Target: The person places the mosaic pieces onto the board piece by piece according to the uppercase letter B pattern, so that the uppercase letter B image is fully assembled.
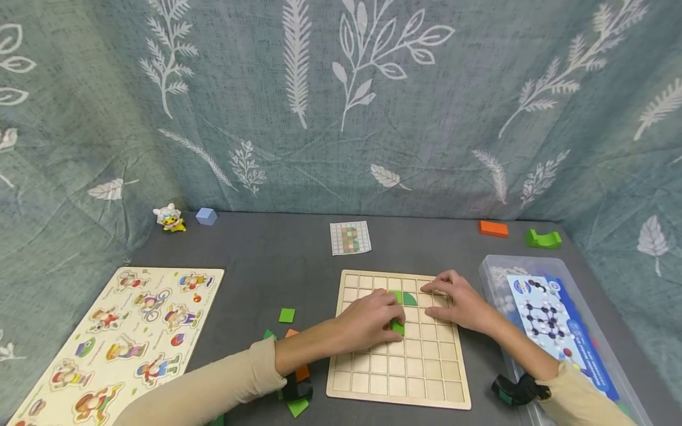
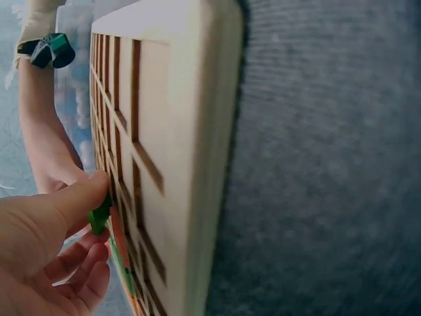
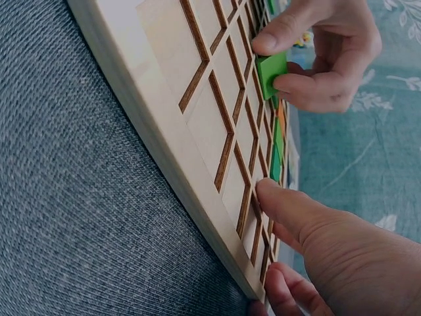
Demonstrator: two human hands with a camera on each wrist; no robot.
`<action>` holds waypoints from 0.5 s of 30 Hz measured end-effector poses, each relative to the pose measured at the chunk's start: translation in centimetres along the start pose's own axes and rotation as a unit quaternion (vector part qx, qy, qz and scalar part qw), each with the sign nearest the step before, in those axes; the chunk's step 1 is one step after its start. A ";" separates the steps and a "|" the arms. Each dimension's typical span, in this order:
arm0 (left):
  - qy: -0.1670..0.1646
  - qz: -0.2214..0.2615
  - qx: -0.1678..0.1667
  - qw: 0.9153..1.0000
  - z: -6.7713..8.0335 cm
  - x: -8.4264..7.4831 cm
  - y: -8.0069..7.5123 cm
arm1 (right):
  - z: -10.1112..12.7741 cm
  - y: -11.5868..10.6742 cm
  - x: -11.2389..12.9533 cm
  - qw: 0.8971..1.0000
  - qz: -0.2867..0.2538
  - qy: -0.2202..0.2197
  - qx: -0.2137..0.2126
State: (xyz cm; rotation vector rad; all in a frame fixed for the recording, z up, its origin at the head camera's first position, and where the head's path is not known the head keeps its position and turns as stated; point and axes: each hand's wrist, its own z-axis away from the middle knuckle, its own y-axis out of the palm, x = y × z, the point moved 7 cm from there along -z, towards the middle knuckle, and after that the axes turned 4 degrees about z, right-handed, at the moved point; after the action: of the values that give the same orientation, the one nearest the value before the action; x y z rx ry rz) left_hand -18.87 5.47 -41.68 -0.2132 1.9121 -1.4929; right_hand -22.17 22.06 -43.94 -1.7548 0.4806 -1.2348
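Left hand: I see the left hand over the middle of the wooden grid board, reaching in from the left.
Left grip: thumb and fingers pinch a green square tile; the right wrist view shows the tile tilted on edge against the board, not yet flat in a cell.
Tile location: third row or so of the grid, near the centre columns; I cannot tell the exact cell.
Right hand: the right hand lies on the upper right part of the board, fingers straight and spread flat on the wood.
Right grip: wide and relaxed, holding nothing; it presses on the board surface.
Placed pieces: a green quarter-round tile sits in the second row, just beside the left hand; an orange piece next to it is mostly hidden by the fingers.
Pattern card: a small gridded card lies on the worktop behind the board.
Loose tiles: a green square left of the board; more green and orange pieces near the left forearm, partly covered.
Left side: a wooden peg puzzle with figures.
Right side: a clear plastic box with a blue leaflet inside.
Back edge: a toy figure, a pale blue cube, an orange block, a green curved block.
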 end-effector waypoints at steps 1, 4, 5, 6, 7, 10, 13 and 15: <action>0.000 -0.001 0.001 1.000 0.0 0.0 0.0 | 0.0 0.0 0.0 1.000 0.001 0.000 0.000; -0.001 0.002 0.006 1.000 -0.2 0.0 0.1 | 0.0 -0.1 0.1 1.000 0.001 0.001 -0.001; 0.001 0.007 0.007 1.000 -0.2 0.0 0.1 | 0.0 -0.2 0.1 1.000 0.001 0.001 0.000; 0.003 0.010 0.008 1.000 -0.3 0.0 0.2 | 0.0 -0.2 0.1 1.000 0.001 0.001 0.000; 0.005 0.013 0.009 1.000 -0.3 0.0 0.2 | 0.0 -0.2 0.1 1.000 0.000 0.000 0.000; 0.011 0.023 0.008 1.000 -0.4 0.1 0.3 | 0.0 -0.3 0.1 1.000 -0.001 0.000 -0.002; 0.012 0.032 0.010 0.999 -0.5 0.1 0.3 | 0.0 -0.3 0.1 1.000 0.000 -0.001 -0.003; 0.007 0.032 0.014 0.999 -0.5 0.2 0.3 | 0.0 -0.2 0.1 1.000 0.001 0.001 -0.002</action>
State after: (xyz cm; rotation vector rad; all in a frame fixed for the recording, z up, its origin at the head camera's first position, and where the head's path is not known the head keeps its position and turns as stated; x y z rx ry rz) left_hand -19.19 5.86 -42.02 -0.1281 1.8909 -1.4823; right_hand -22.16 22.08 -43.69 -1.7561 0.4852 -1.2346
